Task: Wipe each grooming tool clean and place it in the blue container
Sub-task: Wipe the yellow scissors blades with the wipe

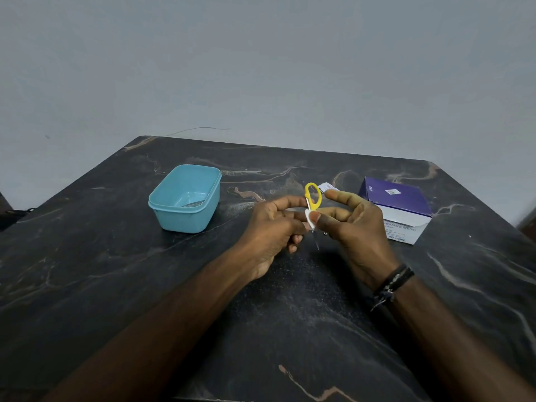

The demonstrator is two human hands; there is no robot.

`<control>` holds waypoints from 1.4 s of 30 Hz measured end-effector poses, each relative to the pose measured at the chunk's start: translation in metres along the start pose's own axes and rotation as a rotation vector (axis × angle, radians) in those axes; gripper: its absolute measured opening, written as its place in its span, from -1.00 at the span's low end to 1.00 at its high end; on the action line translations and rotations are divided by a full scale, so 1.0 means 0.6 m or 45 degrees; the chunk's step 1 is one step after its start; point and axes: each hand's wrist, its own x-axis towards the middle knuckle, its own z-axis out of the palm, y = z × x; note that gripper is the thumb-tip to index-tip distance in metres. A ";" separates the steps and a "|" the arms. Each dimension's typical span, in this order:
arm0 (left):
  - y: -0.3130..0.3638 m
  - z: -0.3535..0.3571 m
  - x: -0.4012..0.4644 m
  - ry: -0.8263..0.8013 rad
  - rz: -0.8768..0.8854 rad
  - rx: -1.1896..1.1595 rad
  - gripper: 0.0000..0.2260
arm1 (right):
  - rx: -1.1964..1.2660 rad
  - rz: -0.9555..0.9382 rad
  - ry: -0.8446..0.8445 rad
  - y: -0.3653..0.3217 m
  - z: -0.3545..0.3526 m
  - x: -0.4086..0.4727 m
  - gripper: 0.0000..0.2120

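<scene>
Both our forearms reach in from the near edge, and between the hands the scissors (313, 204) stand upright above the table (116, 271), yellow loop up, thin blades pointing down. Our right hand (352, 227) pinches a small white wipe (310, 219) against the metal just below the handle, thumb on it, the other fingers spread loose. Our left hand (272, 230) has its fingers curled round the scissors at about the same height, steadying them. We judge them light and rigid, with slick steel and a sharp tip, so the safe hold is the plastic loop or the pivot, the wipe drawn toward the point. That wipe is soft and limp and needs pressure to stay put. Left of the hands stands the blue tub (185, 219), a metal tool (193, 203) already inside; right of them, a purple box (397, 207).
</scene>
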 end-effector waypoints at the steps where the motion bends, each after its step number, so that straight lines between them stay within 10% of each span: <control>1: 0.000 0.002 0.000 -0.002 -0.003 0.001 -0.67 | 0.016 -0.015 0.011 0.002 0.000 0.000 -0.51; 42: -0.006 0.008 -0.004 0.167 0.063 0.188 -0.97 | 0.236 0.058 0.185 -0.011 -0.006 0.004 -0.56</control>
